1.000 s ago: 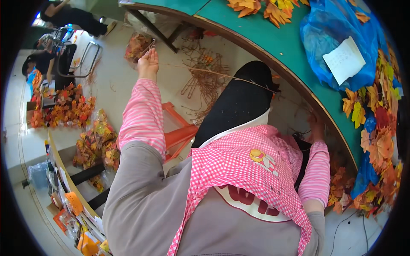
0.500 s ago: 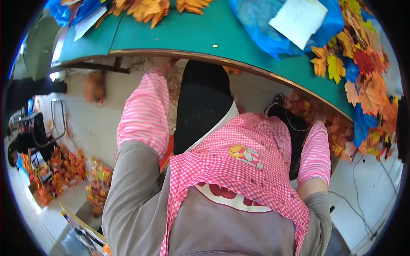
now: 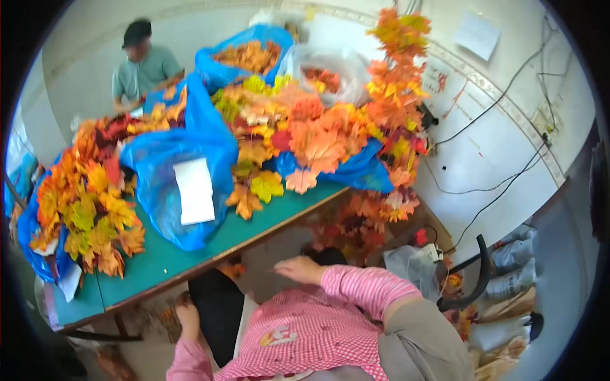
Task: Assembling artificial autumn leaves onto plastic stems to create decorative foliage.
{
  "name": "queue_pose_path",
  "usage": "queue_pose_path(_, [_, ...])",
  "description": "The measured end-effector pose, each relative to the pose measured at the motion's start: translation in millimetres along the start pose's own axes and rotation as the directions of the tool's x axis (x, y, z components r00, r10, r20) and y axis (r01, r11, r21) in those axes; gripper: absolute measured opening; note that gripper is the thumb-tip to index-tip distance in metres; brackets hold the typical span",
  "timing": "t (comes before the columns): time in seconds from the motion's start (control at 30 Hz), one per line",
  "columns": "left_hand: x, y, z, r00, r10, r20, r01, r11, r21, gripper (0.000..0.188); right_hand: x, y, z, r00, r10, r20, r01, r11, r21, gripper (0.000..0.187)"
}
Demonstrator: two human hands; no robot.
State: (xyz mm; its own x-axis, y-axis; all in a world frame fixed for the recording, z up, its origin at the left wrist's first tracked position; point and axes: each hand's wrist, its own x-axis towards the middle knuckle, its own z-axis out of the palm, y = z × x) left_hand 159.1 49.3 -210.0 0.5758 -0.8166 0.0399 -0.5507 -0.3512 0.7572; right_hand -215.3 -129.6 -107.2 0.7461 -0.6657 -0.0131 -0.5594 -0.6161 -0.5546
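Observation:
My right hand (image 3: 304, 270) is closed above my lap, just below the front edge of the green table (image 3: 254, 223). Something thin seems to stick out at its fingertips, too small to name. Beside my black-covered leg (image 3: 215, 305) hangs my left hand (image 3: 186, 315), near thin brown stems on the floor; its fingers are blurred. Orange artificial maple leaves (image 3: 365, 222) hang and lie under the table's right end, beyond my right hand. I wear a pink checked apron (image 3: 305, 330) and striped sleeves.
Heaps of artificial autumn leaves (image 3: 95, 203) and blue plastic bags (image 3: 171, 165) cover much of the table; a white paper (image 3: 194, 192) lies on one bag. A co-worker (image 3: 145, 70) is at the far side. Cables (image 3: 502, 209), a black curved bar (image 3: 481, 273) and sacks (image 3: 515, 260) are at right.
The view has swung up and to the right, showing the far table and wall. My right hand has come up from beside the leaves under the table to above my lap.

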Motion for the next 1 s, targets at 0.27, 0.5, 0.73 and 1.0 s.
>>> queue_pose_path(0.27, [-70.9, 184.5, -16.5, 0.906, 0.405, 0.119, -0.409, 0.770, 0.490, 0.041, 37.8, -94.4, -30.6, 0.988, -0.078, -0.130, 0.117, 0.937, 0.328, 0.030])
queue_pose_path(0.5, [-34.5, 166.8, 38.2, 0.278, 0.158, 0.948, -0.241, 0.966, -0.090, 0.038, 33.4, -72.2, -6.5, 0.997, -0.012, -0.078, 0.040, 0.928, 0.370, 0.028])
queue_pose_path(0.73, [-14.8, 177.1, 46.4, 0.729, 0.277, 0.626, -0.476, 0.862, 0.174, 0.033, 28.8, -64.0, -20.0, 0.974, 0.196, -0.113, -0.119, 0.869, 0.480, 0.026])
queue_pose_path(1.0, [17.9, 142.4, 83.4, 0.898, 0.194, 0.395, -0.302, 0.924, 0.232, 0.043, 35.6, -63.5, -7.9, 0.983, 0.159, -0.086, -0.127, 0.946, 0.297, 0.027])
